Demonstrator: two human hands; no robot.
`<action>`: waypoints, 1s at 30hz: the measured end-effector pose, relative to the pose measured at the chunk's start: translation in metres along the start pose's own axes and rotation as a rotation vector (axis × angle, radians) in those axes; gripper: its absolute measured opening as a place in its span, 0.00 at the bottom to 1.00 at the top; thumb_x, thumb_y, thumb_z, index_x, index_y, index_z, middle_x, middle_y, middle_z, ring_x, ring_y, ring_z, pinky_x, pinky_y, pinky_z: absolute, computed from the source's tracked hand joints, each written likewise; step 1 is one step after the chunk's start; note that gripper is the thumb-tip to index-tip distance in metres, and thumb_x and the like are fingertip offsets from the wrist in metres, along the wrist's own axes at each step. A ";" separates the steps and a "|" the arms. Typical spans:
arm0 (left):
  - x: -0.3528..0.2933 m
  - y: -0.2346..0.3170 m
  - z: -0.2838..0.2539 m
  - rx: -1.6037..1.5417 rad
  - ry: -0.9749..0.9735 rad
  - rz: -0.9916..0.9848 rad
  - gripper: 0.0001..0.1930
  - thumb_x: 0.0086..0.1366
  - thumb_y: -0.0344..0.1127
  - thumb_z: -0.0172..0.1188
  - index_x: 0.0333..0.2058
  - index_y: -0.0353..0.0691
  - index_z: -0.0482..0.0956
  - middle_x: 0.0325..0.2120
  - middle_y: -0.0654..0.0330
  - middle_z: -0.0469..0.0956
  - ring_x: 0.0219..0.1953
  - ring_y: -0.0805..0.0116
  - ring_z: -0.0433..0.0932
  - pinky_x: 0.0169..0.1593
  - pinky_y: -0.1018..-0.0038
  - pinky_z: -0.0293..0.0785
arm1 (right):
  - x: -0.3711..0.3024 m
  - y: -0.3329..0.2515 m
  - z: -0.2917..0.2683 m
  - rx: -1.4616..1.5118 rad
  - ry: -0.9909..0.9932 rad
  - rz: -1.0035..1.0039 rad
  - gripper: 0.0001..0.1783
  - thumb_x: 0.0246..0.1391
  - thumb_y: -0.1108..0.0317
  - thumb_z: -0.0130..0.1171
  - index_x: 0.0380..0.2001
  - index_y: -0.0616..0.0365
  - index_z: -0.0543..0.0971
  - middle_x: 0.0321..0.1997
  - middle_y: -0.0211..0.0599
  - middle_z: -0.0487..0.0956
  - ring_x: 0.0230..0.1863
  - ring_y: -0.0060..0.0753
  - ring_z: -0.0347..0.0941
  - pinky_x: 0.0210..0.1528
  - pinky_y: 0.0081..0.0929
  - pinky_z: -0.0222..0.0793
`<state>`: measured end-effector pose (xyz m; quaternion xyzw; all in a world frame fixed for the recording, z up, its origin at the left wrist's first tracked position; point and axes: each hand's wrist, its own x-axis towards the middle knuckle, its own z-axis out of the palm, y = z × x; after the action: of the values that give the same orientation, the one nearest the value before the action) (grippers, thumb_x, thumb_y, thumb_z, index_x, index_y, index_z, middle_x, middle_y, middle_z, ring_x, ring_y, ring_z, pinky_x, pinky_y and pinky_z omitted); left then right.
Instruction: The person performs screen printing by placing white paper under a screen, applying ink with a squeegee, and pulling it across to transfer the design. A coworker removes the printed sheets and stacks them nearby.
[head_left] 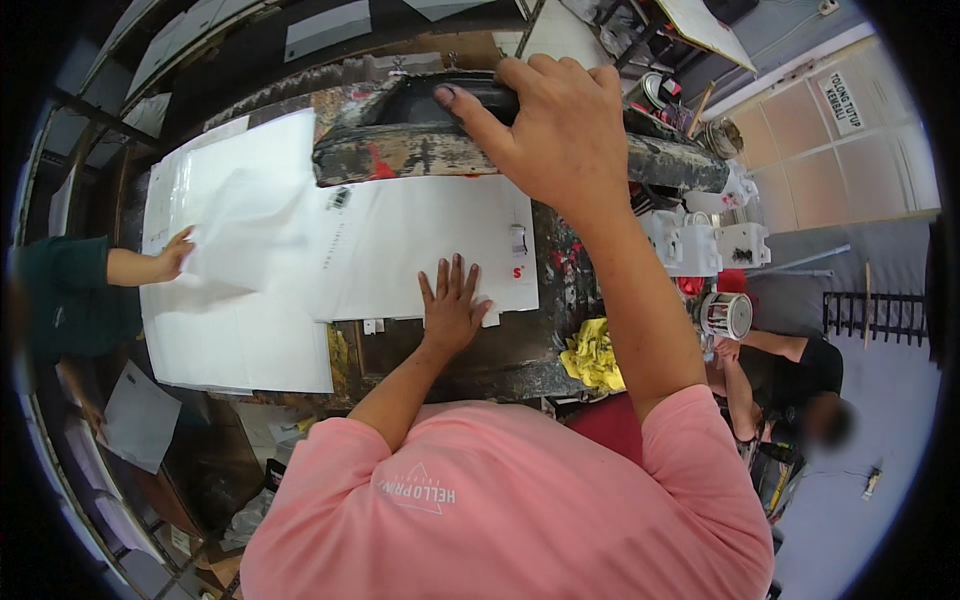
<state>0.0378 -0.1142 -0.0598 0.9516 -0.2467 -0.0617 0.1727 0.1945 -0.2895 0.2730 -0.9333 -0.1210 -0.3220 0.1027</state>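
Note:
My left hand (452, 305) lies flat with fingers spread on the near edge of a white printed sheet (420, 240), which bears small dark marks and a red mark. Farther off, my right hand (565, 135) grips the upper edge of an ink-stained wooden printing frame (400, 152), its thumb on the near side and its fingers bent over the top. Raised and tilted, the frame stands above the sheet's far edge. The right thumb tip is smudged dark. At left, another person's hand (175, 252) holds the edge of a larger white sheet (240, 190) that bends upward.
A crumpled yellow cloth (594, 356) lies on the stained table's right side. White plastic containers (695, 245) and a paint can (726, 315) stand beyond it. Another person (800, 375) is at the right. Racks with sheets (140, 410) line the left.

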 end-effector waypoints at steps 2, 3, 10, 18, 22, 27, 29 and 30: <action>0.001 -0.002 0.002 0.028 -0.030 -0.008 0.37 0.80 0.59 0.46 0.79 0.44 0.59 0.80 0.41 0.48 0.82 0.35 0.42 0.76 0.26 0.30 | -0.002 -0.002 -0.001 0.016 0.001 0.029 0.37 0.60 0.30 0.61 0.35 0.58 0.90 0.34 0.39 0.86 0.39 0.43 0.81 0.51 0.46 0.61; 0.001 -0.001 0.004 0.038 -0.026 -0.011 0.37 0.80 0.58 0.46 0.79 0.44 0.59 0.81 0.41 0.48 0.82 0.35 0.42 0.76 0.26 0.31 | -0.005 -0.001 0.002 0.020 0.014 0.024 0.37 0.61 0.29 0.60 0.35 0.58 0.90 0.34 0.39 0.86 0.39 0.43 0.81 0.51 0.46 0.61; 0.002 -0.007 0.012 0.091 0.030 -0.019 0.30 0.83 0.50 0.42 0.79 0.50 0.59 0.81 0.47 0.50 0.83 0.41 0.44 0.77 0.28 0.29 | -0.007 -0.003 0.004 0.000 0.018 0.023 0.39 0.62 0.27 0.57 0.34 0.57 0.90 0.32 0.40 0.85 0.38 0.42 0.80 0.51 0.47 0.61; 0.019 -0.009 -0.020 -0.140 -0.027 -0.078 0.27 0.84 0.46 0.42 0.76 0.50 0.65 0.80 0.50 0.54 0.82 0.41 0.48 0.78 0.28 0.30 | -0.013 -0.001 0.008 -0.047 -0.007 0.019 0.38 0.63 0.29 0.56 0.34 0.56 0.90 0.33 0.40 0.85 0.40 0.42 0.80 0.54 0.47 0.62; 0.015 -0.005 -0.024 -0.004 -0.021 0.042 0.28 0.83 0.50 0.44 0.76 0.50 0.66 0.80 0.47 0.55 0.82 0.39 0.48 0.77 0.26 0.30 | -0.017 -0.003 0.007 -0.025 -0.005 0.012 0.37 0.63 0.29 0.57 0.35 0.57 0.90 0.33 0.40 0.85 0.40 0.43 0.80 0.55 0.47 0.62; -0.002 -0.016 -0.019 0.100 0.046 -0.001 0.31 0.81 0.55 0.47 0.76 0.51 0.66 0.80 0.43 0.51 0.81 0.33 0.45 0.74 0.21 0.32 | -0.011 -0.005 0.000 -0.053 -0.068 0.024 0.36 0.62 0.31 0.59 0.36 0.57 0.90 0.34 0.40 0.85 0.41 0.43 0.81 0.53 0.47 0.62; -0.006 -0.022 -0.014 0.059 0.050 0.012 0.32 0.80 0.56 0.48 0.77 0.52 0.65 0.81 0.44 0.50 0.82 0.35 0.42 0.76 0.25 0.28 | -0.010 -0.007 -0.001 -0.046 -0.053 0.023 0.36 0.62 0.31 0.60 0.36 0.58 0.90 0.35 0.40 0.86 0.41 0.42 0.81 0.52 0.47 0.61; -0.007 -0.024 -0.010 0.038 0.053 0.017 0.32 0.80 0.56 0.48 0.77 0.53 0.65 0.81 0.45 0.50 0.83 0.36 0.40 0.77 0.27 0.26 | -0.009 -0.006 0.000 -0.039 -0.048 0.023 0.36 0.61 0.31 0.60 0.36 0.58 0.90 0.35 0.40 0.86 0.41 0.42 0.81 0.52 0.47 0.61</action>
<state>0.0444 -0.0874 -0.0588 0.9539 -0.2513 -0.0303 0.1613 0.1858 -0.2850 0.2686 -0.9439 -0.1066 -0.3007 0.0853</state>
